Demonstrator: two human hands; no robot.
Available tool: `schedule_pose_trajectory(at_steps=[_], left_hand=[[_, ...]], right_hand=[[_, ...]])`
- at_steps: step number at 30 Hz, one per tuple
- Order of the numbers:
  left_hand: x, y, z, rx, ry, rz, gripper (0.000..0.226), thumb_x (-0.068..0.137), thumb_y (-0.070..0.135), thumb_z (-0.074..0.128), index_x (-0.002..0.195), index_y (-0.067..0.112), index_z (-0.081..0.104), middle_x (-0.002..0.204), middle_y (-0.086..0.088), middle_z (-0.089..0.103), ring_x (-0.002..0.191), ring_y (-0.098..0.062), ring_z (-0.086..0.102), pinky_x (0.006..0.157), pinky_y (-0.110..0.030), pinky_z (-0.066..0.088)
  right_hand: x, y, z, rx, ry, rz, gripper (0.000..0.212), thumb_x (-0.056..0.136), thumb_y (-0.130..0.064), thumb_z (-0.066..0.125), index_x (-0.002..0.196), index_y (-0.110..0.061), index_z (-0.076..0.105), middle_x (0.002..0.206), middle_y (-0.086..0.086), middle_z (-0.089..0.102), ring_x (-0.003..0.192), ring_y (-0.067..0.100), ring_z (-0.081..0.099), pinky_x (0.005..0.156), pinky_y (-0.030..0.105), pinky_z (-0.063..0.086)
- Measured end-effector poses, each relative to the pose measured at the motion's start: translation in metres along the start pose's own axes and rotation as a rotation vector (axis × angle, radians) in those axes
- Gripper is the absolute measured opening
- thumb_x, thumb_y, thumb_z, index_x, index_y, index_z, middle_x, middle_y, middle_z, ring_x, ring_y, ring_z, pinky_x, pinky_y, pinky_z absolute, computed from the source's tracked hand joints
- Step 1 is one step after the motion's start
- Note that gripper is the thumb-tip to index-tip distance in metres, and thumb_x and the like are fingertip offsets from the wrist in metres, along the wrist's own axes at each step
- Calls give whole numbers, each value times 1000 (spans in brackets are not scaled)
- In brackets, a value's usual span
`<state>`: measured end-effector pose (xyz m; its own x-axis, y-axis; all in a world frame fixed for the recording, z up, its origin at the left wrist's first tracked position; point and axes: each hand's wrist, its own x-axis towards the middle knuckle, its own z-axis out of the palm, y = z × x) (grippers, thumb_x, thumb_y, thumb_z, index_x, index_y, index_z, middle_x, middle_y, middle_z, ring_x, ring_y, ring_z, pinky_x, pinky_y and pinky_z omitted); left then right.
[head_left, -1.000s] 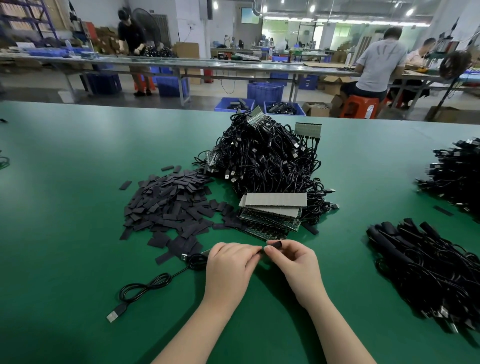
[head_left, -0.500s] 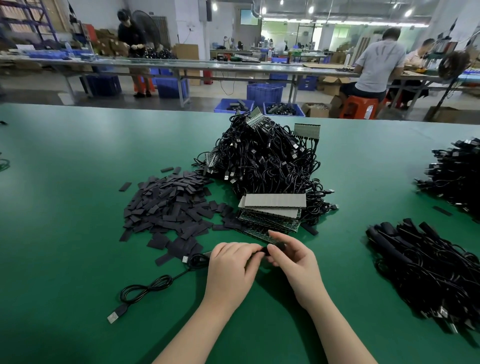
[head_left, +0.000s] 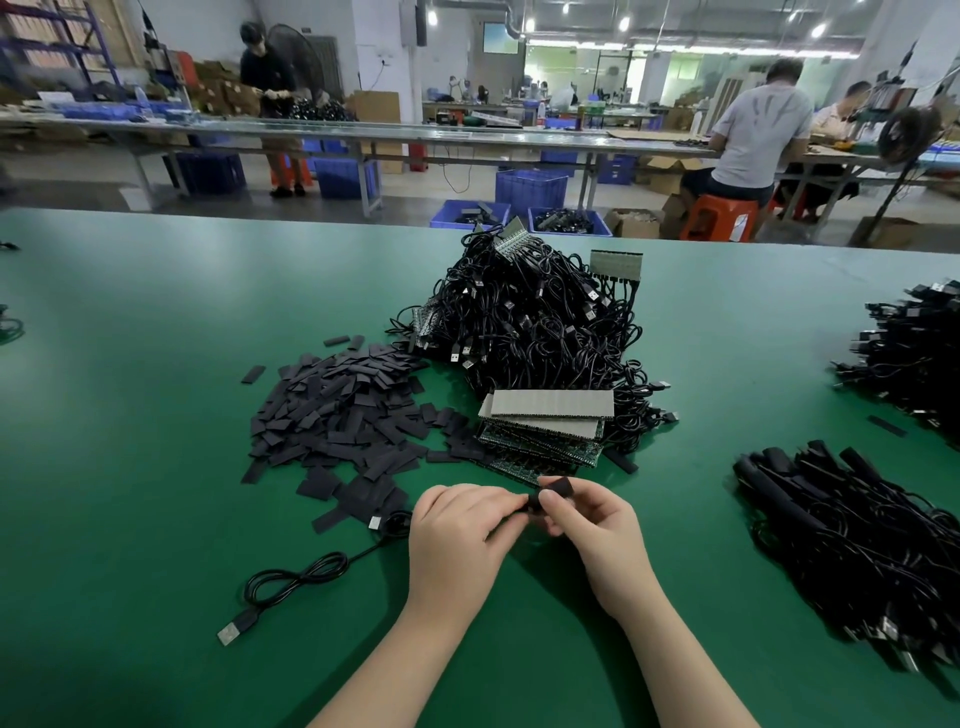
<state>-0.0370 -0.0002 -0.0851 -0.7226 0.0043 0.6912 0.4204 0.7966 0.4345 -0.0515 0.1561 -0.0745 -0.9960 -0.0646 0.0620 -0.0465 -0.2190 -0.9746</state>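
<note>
My left hand (head_left: 460, 525) and my right hand (head_left: 592, 525) meet over the green table (head_left: 156, 519), just in front of a stack of circuit boards (head_left: 545, 431). My right hand pinches a short black sleeve (head_left: 555, 491) between thumb and fingers. My left hand's fingers curl round the hidden end of a black USB cable (head_left: 301, 577). That cable trails left from under the hand and ends in a plug (head_left: 236, 627). What lies between the two hands is mostly hidden.
Flat black sleeve pieces (head_left: 337, 415) are heaped left of the boards. A big tangle of black cables (head_left: 535, 322) rises behind them. Sleeved cables (head_left: 857, 535) lie at the right, another cable pile (head_left: 914, 353) beyond. People work at far benches.
My right hand has lifted the black sleeve slightly and turned it, so more of the sleeve shows above the fingers. My left hand has stayed put, and the cable on the table lies as before.
</note>
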Motion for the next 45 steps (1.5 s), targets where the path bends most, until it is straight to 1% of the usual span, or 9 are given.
schedule_pose_trajectory(at_steps=[4,7,9,11,13,19,27,40,45], left_hand=[[-1,-1,1,6,36,19,13,77,29,74,90,27,77,87,16,72,85,-4,65,84,-21,37],[0,-1,2,15,43,34,14,83,31,68,93,27,77,89,16,72,87,-4,65,84,-22,38],[0,-1,2,30,48,50,17,87,32,63,93,26,77,90,16,72,87,-5,66,83,-23,39],[0,-1,2,51,58,62,19,88,32,61,93,25,77,89,15,72,86,-6,66,82,-25,41],[0,-1,2,68,60,65,19,89,32,60,92,25,77,89,15,72,86,-7,67,81,-26,41],[0,-1,3,90,96,111,19,89,31,60,90,24,77,87,15,72,85,-7,65,81,-25,40],[-1,-3,7,102,103,125,14,88,30,63,88,24,76,85,16,71,84,-6,64,80,-26,41],[0,1,6,98,77,94,14,89,35,64,87,25,74,84,16,71,82,-3,64,77,-24,40],[0,2,6,90,74,91,15,87,35,64,85,25,75,81,15,71,80,-4,65,76,-27,43]], right_hand=[[0,-1,-1,18,-27,13,21,71,-24,78,92,-19,79,67,1,67,60,8,61,64,18,52],[0,0,-1,-9,-16,11,10,80,-12,76,87,-18,80,67,2,69,61,8,62,63,17,52],[0,1,0,-48,8,13,13,84,-5,75,84,-17,80,71,7,72,64,10,64,62,17,52],[0,0,3,-93,25,9,12,85,-6,75,82,-16,80,74,13,73,66,11,66,63,18,52],[0,1,4,-135,50,-3,10,85,-10,75,78,-16,80,73,14,73,64,9,65,62,18,52],[-2,2,7,-174,87,-11,14,86,-15,76,73,-21,79,69,5,74,61,4,63,61,15,50],[-2,4,7,-188,100,-5,15,88,-23,74,73,-20,77,71,5,74,64,8,64,62,19,51],[-2,7,9,-177,154,-35,20,90,-19,72,70,-13,71,65,3,69,62,6,60,59,16,47],[-2,8,10,-174,156,-55,20,90,-18,72,70,-12,71,65,4,68,60,6,58,58,16,47]])
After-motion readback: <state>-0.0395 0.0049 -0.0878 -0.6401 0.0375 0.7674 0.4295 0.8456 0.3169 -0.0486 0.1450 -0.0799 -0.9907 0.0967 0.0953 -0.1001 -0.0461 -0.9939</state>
